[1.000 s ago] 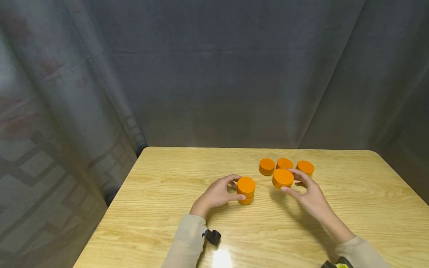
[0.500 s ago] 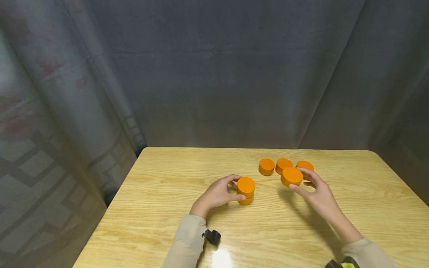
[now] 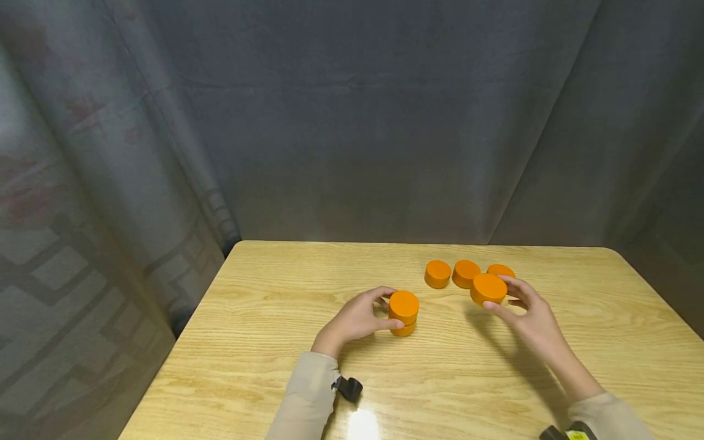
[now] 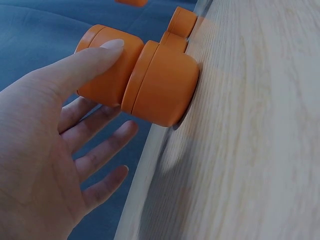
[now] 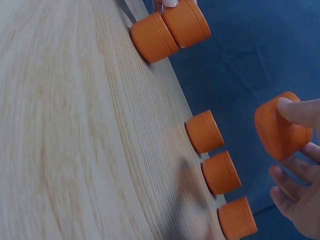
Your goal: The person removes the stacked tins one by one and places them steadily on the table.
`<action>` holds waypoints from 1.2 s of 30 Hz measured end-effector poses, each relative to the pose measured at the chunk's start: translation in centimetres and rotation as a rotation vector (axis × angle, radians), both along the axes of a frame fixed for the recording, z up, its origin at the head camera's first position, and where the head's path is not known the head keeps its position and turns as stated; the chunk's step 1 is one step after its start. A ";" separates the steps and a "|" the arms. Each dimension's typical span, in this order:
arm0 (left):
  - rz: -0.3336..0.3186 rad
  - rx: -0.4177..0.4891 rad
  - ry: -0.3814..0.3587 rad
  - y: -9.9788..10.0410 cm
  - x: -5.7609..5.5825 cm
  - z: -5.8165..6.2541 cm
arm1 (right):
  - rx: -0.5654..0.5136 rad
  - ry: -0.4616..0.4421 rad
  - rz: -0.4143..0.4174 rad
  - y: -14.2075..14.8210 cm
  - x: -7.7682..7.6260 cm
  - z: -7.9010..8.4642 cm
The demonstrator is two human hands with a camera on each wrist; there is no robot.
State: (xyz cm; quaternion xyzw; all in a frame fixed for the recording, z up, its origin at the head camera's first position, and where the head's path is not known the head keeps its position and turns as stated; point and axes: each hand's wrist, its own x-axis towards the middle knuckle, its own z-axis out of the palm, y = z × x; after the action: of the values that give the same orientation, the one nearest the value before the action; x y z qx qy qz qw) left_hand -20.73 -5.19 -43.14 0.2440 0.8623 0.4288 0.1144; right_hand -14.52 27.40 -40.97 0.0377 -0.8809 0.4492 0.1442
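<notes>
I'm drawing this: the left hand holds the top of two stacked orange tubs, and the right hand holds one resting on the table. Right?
Not quite: the right hand holds its tub above the table, shown in the right wrist view.

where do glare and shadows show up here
Head view: bright glare on the table at the bottom edge, long shadow beside the right hand; left wrist view: dark shadow near the left hand; right wrist view: soft shadow beside the row of three orange cylinders.

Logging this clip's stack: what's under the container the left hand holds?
A second orange container, standing on the table. The upper container covers its top, so that can't be seen.
</notes>
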 end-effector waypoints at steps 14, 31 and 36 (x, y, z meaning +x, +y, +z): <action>-0.001 -0.004 -0.003 0.0 0.0 -0.1 | 0.007 0.037 -0.060 1.5 -0.2 -0.4; 0.001 -0.009 0.000 -0.1 -0.1 0.0 | -0.035 0.034 -0.166 3.6 -0.9 -0.5; 0.000 -0.013 -0.001 0.1 0.0 -0.1 | -0.024 0.018 -0.176 4.3 -1.2 -0.8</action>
State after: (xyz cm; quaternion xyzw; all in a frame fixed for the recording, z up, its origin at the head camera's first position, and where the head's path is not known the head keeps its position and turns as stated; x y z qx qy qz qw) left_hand -20.75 -5.13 -43.21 0.2432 0.8651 0.4230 0.1163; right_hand -15.69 31.72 -41.73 -0.0374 -0.8741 0.4449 0.1913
